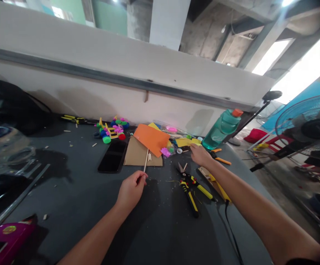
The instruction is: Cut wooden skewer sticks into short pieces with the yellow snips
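Observation:
Near the middle of the dark table, my left hand (131, 187) is closed on a thin wooden stick (146, 162), which points away toward an orange sheet (152, 138). The sheet lies on a piece of brown cardboard (135, 152), with short stick pieces (149, 157) beside it. My right hand (200, 155) reaches to a yellow piece (184, 142) at the back right; its fingertips are at the piece's edge, and whether they grip it is unclear. Yellow-and-black cutters (189, 187) lie open in front of my right hand.
A black phone (112, 156) lies left of the cardboard, with colorful plastic parts (113, 131) behind it. A green bottle (220, 129) stands back right. A yellow tool (217, 184) with a cable lies under my right forearm.

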The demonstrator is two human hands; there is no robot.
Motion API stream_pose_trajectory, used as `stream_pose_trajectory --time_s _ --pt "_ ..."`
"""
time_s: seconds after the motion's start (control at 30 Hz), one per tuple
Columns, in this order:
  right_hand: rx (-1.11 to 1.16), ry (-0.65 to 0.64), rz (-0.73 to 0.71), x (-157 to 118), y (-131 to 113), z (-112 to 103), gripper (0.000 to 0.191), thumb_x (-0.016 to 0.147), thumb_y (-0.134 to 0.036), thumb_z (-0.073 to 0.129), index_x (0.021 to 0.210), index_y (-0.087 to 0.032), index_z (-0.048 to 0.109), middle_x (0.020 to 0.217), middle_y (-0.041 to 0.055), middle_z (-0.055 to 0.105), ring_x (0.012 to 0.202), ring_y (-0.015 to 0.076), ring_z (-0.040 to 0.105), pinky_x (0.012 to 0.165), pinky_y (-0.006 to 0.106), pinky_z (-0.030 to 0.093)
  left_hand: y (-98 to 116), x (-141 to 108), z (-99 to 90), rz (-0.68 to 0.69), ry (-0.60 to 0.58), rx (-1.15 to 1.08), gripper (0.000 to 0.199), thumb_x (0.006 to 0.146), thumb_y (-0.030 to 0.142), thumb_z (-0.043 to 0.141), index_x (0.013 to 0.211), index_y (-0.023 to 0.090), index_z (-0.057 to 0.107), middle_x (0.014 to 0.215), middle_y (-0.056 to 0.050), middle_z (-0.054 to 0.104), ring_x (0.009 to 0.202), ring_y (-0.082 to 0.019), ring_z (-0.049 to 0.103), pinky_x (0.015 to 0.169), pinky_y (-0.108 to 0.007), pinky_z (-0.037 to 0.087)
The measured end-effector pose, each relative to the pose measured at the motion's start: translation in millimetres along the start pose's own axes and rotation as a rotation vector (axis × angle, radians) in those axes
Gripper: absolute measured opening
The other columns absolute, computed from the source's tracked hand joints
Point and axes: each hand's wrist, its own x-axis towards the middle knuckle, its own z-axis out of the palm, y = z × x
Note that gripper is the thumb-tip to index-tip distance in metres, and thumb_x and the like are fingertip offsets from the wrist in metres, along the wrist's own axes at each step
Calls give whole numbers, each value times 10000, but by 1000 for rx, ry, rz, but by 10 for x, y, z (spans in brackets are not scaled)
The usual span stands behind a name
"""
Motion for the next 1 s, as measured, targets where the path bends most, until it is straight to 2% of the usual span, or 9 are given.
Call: stream_pose_trajectory --time_s 0.13,0.3,0.37,0.43,0.5,0.57,0.67,0.87,1.0 --pt "51 136 61 117 111 -29 352 793 -170 437 1102 -88 584 1210 153 554 1099 243 505 922 323 378 1 7 0 5 -16 1 218 819 347 432 830 217 606 629 21 607 533 -136 533 515 -227 356" --pt "121 308 153 149 134 -249 457 873 -202 217 1222 -30 456 1039 180 625 778 202 632 709 337 492 35 5 -10 14 -18 5 206 809 330 440 804 216 611 628 19 613 562 -144 542 542 -231 357" --pt "135 349 119 96 3 -305 475 883 -211 192 1262 -23 408 1094 195 598 809 204 630 705 339 501 40 2 -12 4 -18 -5 210 804 334 442 800 215 615 628 17 616 562 -147 543 538 -231 354" --pt "131 367 40 -12 -221 -318 444 876 -226 257 1245 -68 446 1164 173 568 985 226 580 816 354 475 37 0 -13 -3 -24 -5 215 804 339 439 802 215 615 635 16 620 562 -148 544 534 -232 352" --pt "108 331 -93 -165 -491 -300 416 834 -231 388 1222 -126 493 1216 124 550 1125 234 492 946 347 401 31 0 -13 -8 -32 6 216 806 340 437 804 215 614 638 17 621 567 -148 548 537 -233 355" --pt "-56 227 -284 -343 -738 -276 478 834 -232 410 1289 -86 425 1274 163 490 1186 275 420 992 387 349 27 2 -14 -17 -42 16 216 810 339 433 819 216 610 645 19 622 569 -148 554 541 -234 363" --pt "-231 151 -259 -599 -953 -262 433 855 -230 398 1242 -46 461 1192 196 527 1103 290 465 939 385 377 27 5 -17 -12 -63 27 224 822 341 416 845 216 600 662 23 622 576 -145 562 559 -238 380" --pt "-219 -77 -211 -896 -931 -320 231 871 -226 400 910 -179 623 906 91 632 808 199 596 710 281 432 35 5 -22 16 -67 81 219 823 332 414 833 218 601 664 27 620 617 -150 571 587 -243 385" --pt "-24 3 -99 -722 -717 -381 209 865 -249 412 929 -219 608 915 32 648 855 158 598 746 235 410 30 4 -19 20 -69 89 221 821 330 411 829 222 604 664 31 623 604 -148 568 569 -238 382"
